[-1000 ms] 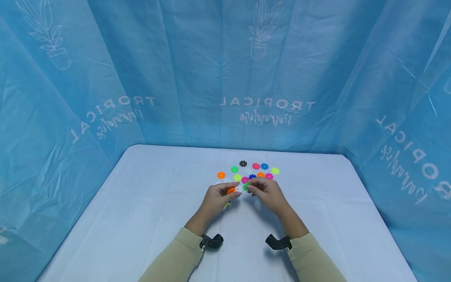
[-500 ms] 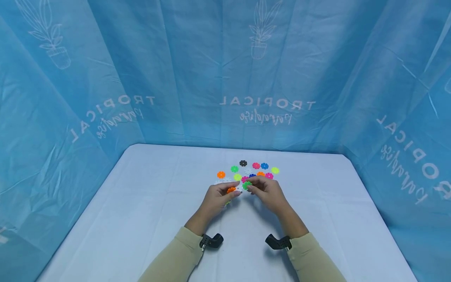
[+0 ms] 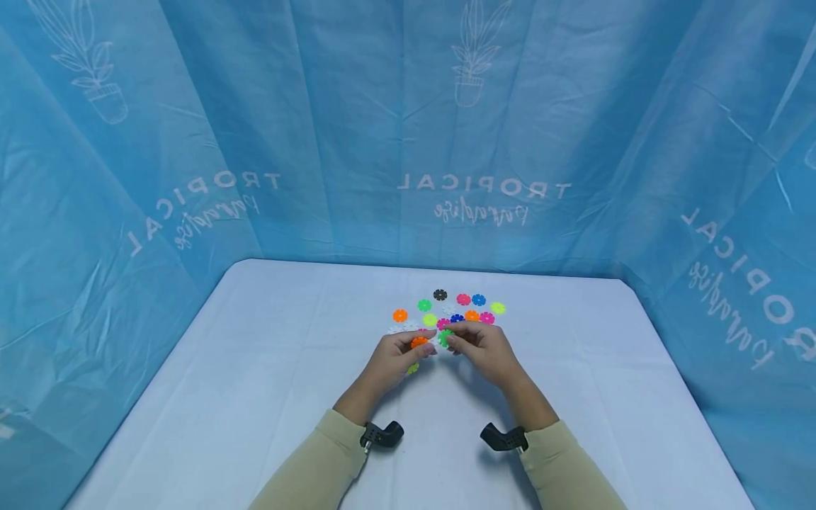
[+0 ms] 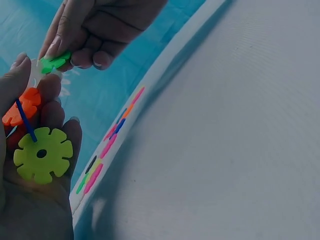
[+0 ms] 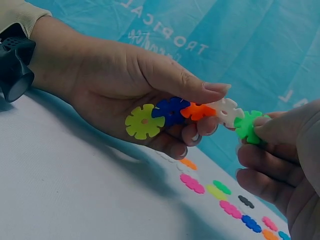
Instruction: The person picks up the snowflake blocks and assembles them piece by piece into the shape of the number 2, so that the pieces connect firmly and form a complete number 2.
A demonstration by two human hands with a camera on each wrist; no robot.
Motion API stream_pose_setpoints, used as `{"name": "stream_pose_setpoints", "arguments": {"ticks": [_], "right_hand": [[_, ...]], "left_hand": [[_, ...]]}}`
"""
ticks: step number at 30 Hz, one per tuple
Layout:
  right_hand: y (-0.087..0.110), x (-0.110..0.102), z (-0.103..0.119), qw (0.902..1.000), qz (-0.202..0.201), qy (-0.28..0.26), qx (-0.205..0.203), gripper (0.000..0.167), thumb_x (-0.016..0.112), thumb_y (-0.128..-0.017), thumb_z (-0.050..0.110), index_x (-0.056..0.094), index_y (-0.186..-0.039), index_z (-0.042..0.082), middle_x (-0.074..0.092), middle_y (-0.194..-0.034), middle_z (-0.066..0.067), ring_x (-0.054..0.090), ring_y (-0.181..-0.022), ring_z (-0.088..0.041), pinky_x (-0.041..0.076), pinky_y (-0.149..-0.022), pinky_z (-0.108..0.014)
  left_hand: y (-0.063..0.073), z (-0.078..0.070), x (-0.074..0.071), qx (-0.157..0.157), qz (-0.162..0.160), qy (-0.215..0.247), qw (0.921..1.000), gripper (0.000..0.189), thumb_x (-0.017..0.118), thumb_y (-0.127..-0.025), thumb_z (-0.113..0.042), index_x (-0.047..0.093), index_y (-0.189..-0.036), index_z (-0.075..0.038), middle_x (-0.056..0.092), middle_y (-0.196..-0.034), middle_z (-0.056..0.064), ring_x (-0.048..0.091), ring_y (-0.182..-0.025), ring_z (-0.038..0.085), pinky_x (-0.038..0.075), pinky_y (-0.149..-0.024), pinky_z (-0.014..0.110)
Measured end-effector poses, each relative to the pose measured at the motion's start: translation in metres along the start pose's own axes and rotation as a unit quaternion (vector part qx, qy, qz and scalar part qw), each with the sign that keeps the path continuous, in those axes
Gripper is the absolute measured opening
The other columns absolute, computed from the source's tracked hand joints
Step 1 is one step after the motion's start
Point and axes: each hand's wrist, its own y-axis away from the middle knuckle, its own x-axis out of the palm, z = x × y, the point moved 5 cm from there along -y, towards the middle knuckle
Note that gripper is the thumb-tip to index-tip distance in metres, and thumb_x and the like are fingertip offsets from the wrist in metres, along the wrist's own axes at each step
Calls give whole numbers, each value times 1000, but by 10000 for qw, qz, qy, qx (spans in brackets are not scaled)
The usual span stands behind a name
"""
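In the right wrist view, my left hand point(image 5: 125, 80) holds a short chain of flower-shaped interlocking discs between thumb and fingers. The chain runs from a yellow-green disc point(image 5: 136, 124) through a blue disc point(image 5: 169, 114) and an orange disc point(image 5: 196, 111) to a white disc point(image 5: 229, 106). My right hand point(image 3: 482, 346) pinches a green disc point(image 5: 246, 128) by thumb and fingers, at the white disc's edge. Whether their slots are engaged, I cannot tell. The left wrist view shows the yellow-green disc point(image 4: 30, 162) hanging over the left palm, with the blue disc point(image 4: 26, 120) edge-on.
Loose discs lie on the white table point(image 3: 287, 397) beyond the hands, among them a black disc point(image 3: 440, 295), a pink disc point(image 3: 463, 299) and an orange disc point(image 3: 399, 316). Blue printed curtains point(image 3: 357, 142) stand behind the table and at both sides.
Both hands keep almost the same place. The green disc tilts slightly in the right fingers, and the left hand's chain has turned a little, showing more of the orange and yellow-green discs.
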Motion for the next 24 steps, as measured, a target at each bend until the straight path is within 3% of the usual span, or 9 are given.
{"name": "stream_pose_setpoints", "arguments": {"ticks": [3,6,10,14,18,24], "right_hand": [[0,0,0,9999,19,-99,-72,26,73,-101,10,74,-124,-2,77,-101,0,73,-86,-27,61,-81,-32],[1,1,0,9997,8,-230,-101,23,74,-101,9,76,-122,0,77,-101,-3,73,-86,-26,61,-81,-32],[2,1,-2,9990,-45,-444,16,19,74,-100,9,77,-119,5,76,-100,-6,73,-85,-27,60,-82,-32],[3,3,-7,9979,-56,-615,213,19,74,-100,9,77,-118,4,76,-100,-9,73,-86,-31,60,-82,-33],[3,4,-11,9960,-70,-824,327,21,75,-100,6,75,-119,-1,75,-100,-14,73,-87,-37,61,-82,-36],[3,5,-14,9948,-77,-952,366,21,75,-99,6,75,-119,-2,75,-98,-15,73,-87,-37,61,-81,-35]], "left_hand": [[-1,2,-1,-41,-58,-73,9999,38,76,-100,-31,75,-133,-14,77,-114,6,70,-90,24,55,-73,22],[-2,3,-3,-83,-120,-189,9997,38,78,-98,-36,75,-133,-20,76,-112,-2,57,-78,27,44,-60,23],[-2,1,-4,-198,-20,-7,9998,38,75,-101,-33,73,-137,-19,76,-112,-1,66,-90,26,54,-75,25],[-2,2,-5,-362,41,327,9988,42,72,-104,-28,67,-141,-8,76,-112,5,71,-105,31,58,-91,36],[-4,4,-8,-466,-222,273,9983,40,76,-101,-29,70,-131,-3,75,-107,8,71,-97,32,59,-83,35],[-4,5,-12,-432,-678,-316,9963,29,79,-98,-27,77,-123,-11,74,-105,2,64,-95,25,56,-76,30]]}}
